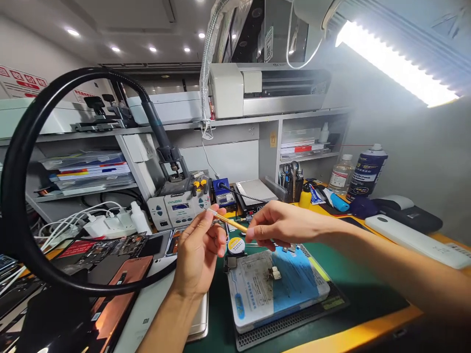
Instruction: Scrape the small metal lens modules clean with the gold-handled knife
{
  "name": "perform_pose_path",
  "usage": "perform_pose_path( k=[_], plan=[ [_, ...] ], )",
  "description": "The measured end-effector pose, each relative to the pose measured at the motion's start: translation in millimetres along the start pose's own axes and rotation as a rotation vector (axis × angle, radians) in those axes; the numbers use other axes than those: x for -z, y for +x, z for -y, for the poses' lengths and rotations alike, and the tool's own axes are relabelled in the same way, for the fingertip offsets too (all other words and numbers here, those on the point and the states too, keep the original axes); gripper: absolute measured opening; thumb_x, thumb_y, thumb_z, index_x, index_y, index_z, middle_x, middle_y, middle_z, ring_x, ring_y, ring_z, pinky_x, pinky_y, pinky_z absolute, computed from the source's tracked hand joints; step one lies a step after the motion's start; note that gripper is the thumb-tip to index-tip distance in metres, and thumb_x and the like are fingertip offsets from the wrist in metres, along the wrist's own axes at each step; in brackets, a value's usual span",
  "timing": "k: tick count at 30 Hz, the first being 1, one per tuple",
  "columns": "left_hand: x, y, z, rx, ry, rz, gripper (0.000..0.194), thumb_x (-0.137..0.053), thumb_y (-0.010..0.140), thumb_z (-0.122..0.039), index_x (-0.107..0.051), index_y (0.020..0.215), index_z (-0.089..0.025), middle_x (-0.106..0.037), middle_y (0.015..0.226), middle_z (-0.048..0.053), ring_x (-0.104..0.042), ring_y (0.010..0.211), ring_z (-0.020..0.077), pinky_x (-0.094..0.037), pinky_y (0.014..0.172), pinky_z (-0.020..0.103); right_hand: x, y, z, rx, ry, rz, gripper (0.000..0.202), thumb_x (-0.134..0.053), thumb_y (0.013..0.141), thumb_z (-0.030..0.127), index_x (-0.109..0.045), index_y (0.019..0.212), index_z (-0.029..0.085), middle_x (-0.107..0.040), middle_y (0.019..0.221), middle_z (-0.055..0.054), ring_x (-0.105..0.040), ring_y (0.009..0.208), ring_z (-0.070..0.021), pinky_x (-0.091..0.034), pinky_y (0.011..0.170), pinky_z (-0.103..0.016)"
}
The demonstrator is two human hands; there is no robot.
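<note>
Between my two hands runs a slim, gold-coloured, pen-like tool (232, 223) with a pale collar and a thin tip at its left end; its exact kind cannot be made out. My left hand (195, 250), palm turned up, pinches it close to the tip with thumb and forefinger. The fingers of my right hand (277, 223) are closed on the other end. Below them lies a white and blue box (253, 299), its top smudged. A small pale metal part (274, 273) rests on the box. Beside the box's far left corner is a round yellow and white tin (236, 245).
The box sits on a dark perforated tray (279, 326) over a green mat (368, 289). A thick black flexible arm (22, 162) loops at left above phone parts and a copper-coloured phone shell (121, 299). Behind are a soldering station (180, 208) and a spray can (366, 171).
</note>
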State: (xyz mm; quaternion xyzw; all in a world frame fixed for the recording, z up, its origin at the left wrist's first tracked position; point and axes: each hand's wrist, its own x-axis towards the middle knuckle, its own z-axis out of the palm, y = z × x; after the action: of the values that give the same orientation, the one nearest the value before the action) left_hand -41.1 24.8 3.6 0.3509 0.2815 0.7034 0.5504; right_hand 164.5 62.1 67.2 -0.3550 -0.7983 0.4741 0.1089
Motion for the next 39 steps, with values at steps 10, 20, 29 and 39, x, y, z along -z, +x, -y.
perform_pose_path(
  k=[10, 20, 29, 39],
  plan=[
    [2.1, 5.0, 2.0, -0.023, 0.008, -0.077, 0.031, -0.087, 0.072, -0.037, -0.076, 0.089, -0.014, -0.074, 0.096, 0.004, -0.057, 0.048, 0.0048, -0.043, 0.035, 0.014, -5.3, 5.4, 3.1, 0.007, -0.027, -0.123, 0.037, -0.074, 0.083, 0.051, -0.073, 0.083, 0.013, -0.061, 0.064, 0.001, -0.044, 0.052, -0.0081, -0.031, 0.042, -0.019],
    [1.2, 2.6, -4.7, -0.043, -0.026, -0.082, 0.033, -0.089, 0.068, -0.035, -0.077, 0.092, -0.016, -0.076, 0.097, 0.003, -0.057, 0.048, 0.0052, -0.042, 0.036, 0.014, -8.0, 8.3, 4.7, 0.044, 0.133, -0.081, 0.039, -0.048, 0.098, 0.052, -0.058, 0.086, 0.017, -0.048, 0.061, 0.005, -0.043, 0.047, -0.0087, -0.037, 0.043, -0.021],
    [2.4, 5.0, -14.7, -0.027, -0.078, -0.154, 0.013, -0.073, 0.083, -0.027, -0.074, 0.088, -0.014, -0.072, 0.086, 0.0, -0.055, 0.046, 0.0054, -0.043, 0.034, 0.015, 12.9, -26.9, 3.9, 0.046, -0.249, -0.473, 0.051, -0.043, 0.1, 0.062, -0.065, 0.102, 0.016, -0.058, 0.073, -0.001, -0.054, 0.064, -0.0139, -0.037, 0.053, -0.025],
    [2.8, 8.2, -19.8, -0.048, -0.085, -0.236, 0.013, -0.062, 0.09, -0.019, -0.071, 0.085, -0.011, -0.067, 0.075, -0.001, -0.051, 0.041, 0.0048, -0.041, 0.03, 0.015, 47.3, -46.4, -103.7, -0.27, -0.749, -0.222, 0.026, -0.065, 0.098, 0.04, -0.068, 0.104, 0.015, -0.069, 0.095, -0.003, -0.066, 0.082, -0.017, -0.057, 0.078, -0.036]
  ],
)
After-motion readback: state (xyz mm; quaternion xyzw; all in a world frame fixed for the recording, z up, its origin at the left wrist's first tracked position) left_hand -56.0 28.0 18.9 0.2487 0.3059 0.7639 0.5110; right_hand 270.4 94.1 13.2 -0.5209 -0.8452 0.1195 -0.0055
